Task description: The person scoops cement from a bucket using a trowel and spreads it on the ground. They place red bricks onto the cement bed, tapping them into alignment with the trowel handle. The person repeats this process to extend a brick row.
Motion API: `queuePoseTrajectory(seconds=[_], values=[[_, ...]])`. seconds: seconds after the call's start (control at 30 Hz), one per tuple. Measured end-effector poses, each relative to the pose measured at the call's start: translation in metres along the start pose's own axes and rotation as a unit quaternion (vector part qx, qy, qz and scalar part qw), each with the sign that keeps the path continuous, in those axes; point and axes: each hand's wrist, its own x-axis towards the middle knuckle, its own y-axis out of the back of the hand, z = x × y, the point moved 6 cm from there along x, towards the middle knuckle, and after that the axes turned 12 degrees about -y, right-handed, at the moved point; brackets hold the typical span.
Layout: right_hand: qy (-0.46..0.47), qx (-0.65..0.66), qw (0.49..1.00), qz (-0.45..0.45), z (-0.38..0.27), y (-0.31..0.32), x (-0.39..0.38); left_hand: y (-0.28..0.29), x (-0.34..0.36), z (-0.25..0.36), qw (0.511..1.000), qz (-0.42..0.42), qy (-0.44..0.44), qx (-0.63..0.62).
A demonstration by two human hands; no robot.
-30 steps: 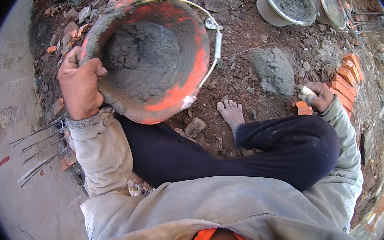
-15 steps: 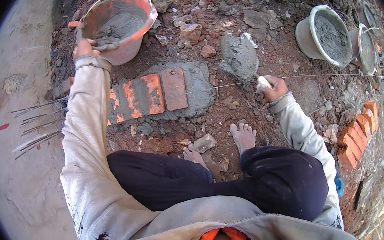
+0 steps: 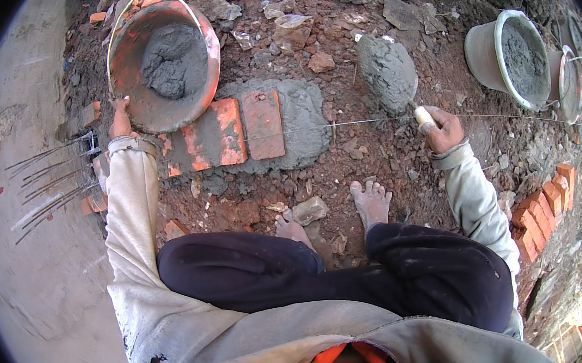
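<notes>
My left hand (image 3: 121, 120) grips the near rim of an orange-red bucket (image 3: 205, 91), which tips toward me with grey mortar (image 3: 170, 61) in its bottom. In my right hand (image 3: 442, 131) is the pale handle of a trowel (image 3: 423, 115). A thick heap of mortar (image 3: 386, 72) covers its blade, so the metal is mostly hidden. Between my hands, a short row of bricks (image 3: 263, 125) lies in a bed of wet mortar (image 3: 307, 126). The bucket partly overhangs the row's left end. A thin string (image 3: 357, 123) stretches across the bricks toward the right.
Two more mortar buckets (image 3: 485, 56) stand at the far right. Nearer, a stack of bricks (image 3: 539, 215) sits on the rubble. Steel rods (image 3: 56, 189) stick out by the concrete slab (image 3: 21, 252) on the left. My bare feet rest near a stone (image 3: 310, 211).
The bucket has come nearer and tipped toward me, showing more of its inside. My left hand moved down with it. My right hand and the loaded trowel shifted slightly right.
</notes>
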Motion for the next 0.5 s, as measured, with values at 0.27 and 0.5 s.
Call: queuePoseTrajectory(seconds=[0.27, 0.5], values=[[0.073, -0.233, 0.962, 0.121, -0.026, -0.038, -0.001, -0.075, -0.03, 0.106, 0.964, -0.054, -0.192, 0.176], [0.151, -0.267, 0.934, 0.185, -0.034, -0.003, -0.04, -0.152, -0.095, 0.203, 0.879, -0.107, -0.336, 0.322]])
